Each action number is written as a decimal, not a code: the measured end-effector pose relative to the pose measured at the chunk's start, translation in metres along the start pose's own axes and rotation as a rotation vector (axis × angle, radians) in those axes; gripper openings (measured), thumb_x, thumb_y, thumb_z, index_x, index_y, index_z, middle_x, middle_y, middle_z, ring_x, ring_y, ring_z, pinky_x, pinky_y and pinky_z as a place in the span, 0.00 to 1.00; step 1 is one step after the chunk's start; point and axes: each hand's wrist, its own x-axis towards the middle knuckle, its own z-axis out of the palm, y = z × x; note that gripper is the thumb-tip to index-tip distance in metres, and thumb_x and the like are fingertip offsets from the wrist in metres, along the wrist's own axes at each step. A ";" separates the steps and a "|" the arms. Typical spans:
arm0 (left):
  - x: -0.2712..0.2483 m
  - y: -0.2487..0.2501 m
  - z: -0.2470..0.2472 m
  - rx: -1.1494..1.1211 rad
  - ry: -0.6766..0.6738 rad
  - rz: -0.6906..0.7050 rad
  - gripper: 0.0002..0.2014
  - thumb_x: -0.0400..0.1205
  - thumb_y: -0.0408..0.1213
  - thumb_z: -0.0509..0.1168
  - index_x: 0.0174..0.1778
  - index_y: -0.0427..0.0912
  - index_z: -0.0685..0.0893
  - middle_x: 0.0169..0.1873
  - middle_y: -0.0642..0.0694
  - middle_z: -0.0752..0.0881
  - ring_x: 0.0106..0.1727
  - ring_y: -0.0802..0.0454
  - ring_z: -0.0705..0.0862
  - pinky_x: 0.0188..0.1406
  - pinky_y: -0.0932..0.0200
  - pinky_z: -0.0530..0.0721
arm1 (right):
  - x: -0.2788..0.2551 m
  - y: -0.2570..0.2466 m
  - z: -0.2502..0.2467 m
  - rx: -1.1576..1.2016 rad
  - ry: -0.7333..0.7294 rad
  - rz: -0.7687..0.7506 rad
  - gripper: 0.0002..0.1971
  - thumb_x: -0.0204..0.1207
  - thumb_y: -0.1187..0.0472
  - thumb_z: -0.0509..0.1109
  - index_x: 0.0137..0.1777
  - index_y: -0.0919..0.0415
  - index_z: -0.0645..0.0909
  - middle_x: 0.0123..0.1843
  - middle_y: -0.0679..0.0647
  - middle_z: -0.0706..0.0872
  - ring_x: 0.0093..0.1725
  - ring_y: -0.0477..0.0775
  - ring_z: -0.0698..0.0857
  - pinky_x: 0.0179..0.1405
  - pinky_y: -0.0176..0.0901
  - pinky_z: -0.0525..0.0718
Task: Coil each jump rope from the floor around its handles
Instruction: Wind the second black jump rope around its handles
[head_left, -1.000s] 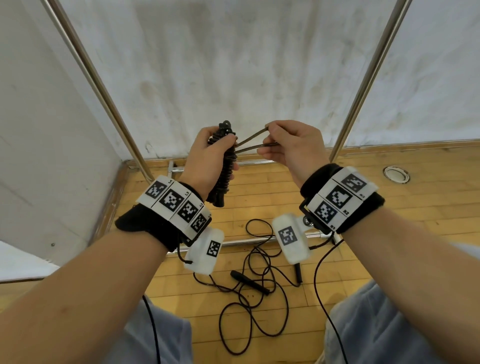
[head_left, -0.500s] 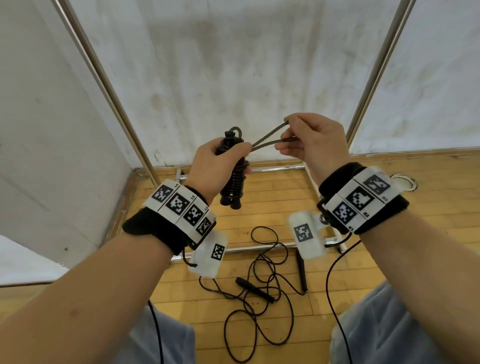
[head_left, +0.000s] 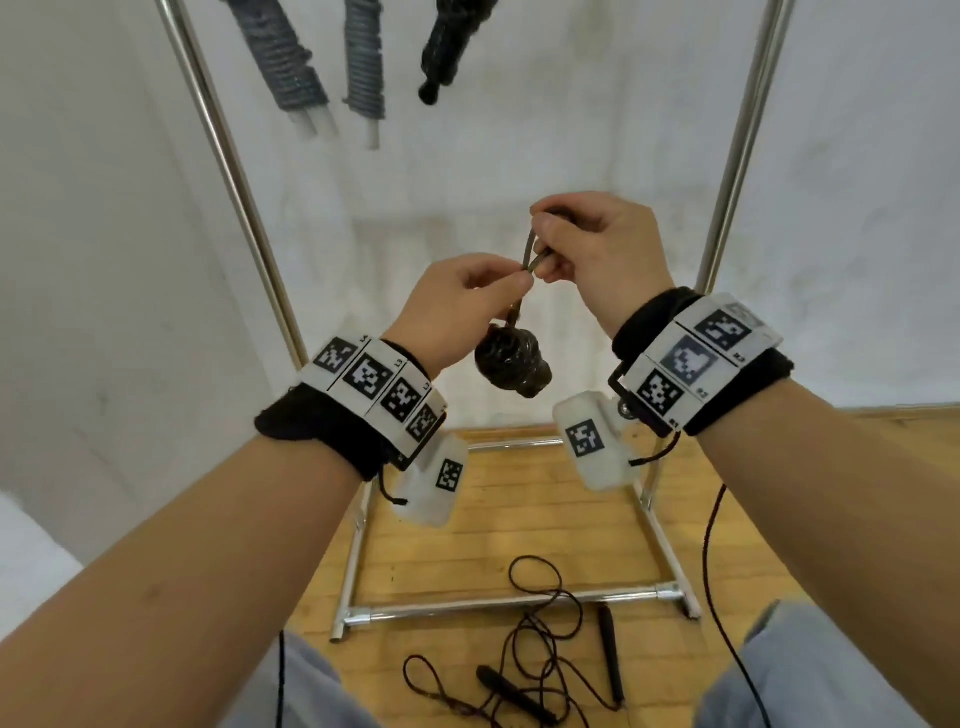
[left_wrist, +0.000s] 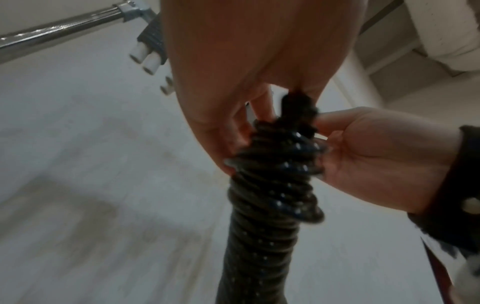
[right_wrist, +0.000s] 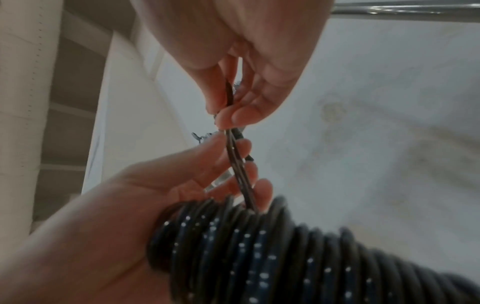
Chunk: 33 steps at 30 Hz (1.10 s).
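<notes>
A black jump rope (head_left: 511, 366) wound tight around its handles hangs at chest height, its coils speckled white (right_wrist: 233, 246). My left hand (head_left: 519, 280) pinches the two strands of its loop just above the coil, with the bundle dangling below the fingers (left_wrist: 262, 107). Slightly higher, my right hand (head_left: 540, 244) pinches the end of that loop (head_left: 530, 254) between thumb and fingers (right_wrist: 233, 117). Another black jump rope (head_left: 545, 649) lies loose and tangled on the wooden floor, its two handles beside the rack's base bar.
A chrome rack frames the scene, with slanted poles (head_left: 234, 171) left and right and a base bar (head_left: 509, 603) on the floor. Three coiled ropes (head_left: 363, 67) hang from its top. A white wall is close behind. Wrist cables trail down by my knees.
Both hands have risen. My left hand has shifted from gripping the bundle's middle to pinching the loop above it, so the bundle now dangles. The head view has tilted up.
</notes>
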 end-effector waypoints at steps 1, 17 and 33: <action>0.006 0.012 -0.001 0.009 0.006 0.022 0.04 0.81 0.36 0.68 0.42 0.47 0.87 0.33 0.54 0.86 0.36 0.56 0.87 0.38 0.64 0.84 | 0.006 -0.010 -0.001 -0.002 -0.002 -0.018 0.05 0.76 0.71 0.68 0.44 0.62 0.84 0.30 0.54 0.82 0.24 0.49 0.81 0.30 0.40 0.83; 0.102 0.154 -0.010 0.009 0.367 0.299 0.04 0.79 0.29 0.68 0.43 0.44 0.84 0.35 0.49 0.86 0.34 0.49 0.89 0.38 0.52 0.90 | 0.113 -0.113 -0.024 -0.048 0.097 -0.057 0.09 0.82 0.65 0.63 0.42 0.60 0.82 0.33 0.54 0.85 0.30 0.47 0.81 0.36 0.37 0.85; 0.190 0.208 -0.030 0.598 0.521 0.352 0.08 0.77 0.32 0.66 0.46 0.42 0.90 0.42 0.45 0.90 0.45 0.47 0.88 0.47 0.50 0.88 | 0.218 -0.135 -0.020 -0.198 0.180 0.017 0.13 0.78 0.65 0.68 0.31 0.60 0.78 0.31 0.61 0.85 0.29 0.55 0.84 0.39 0.48 0.88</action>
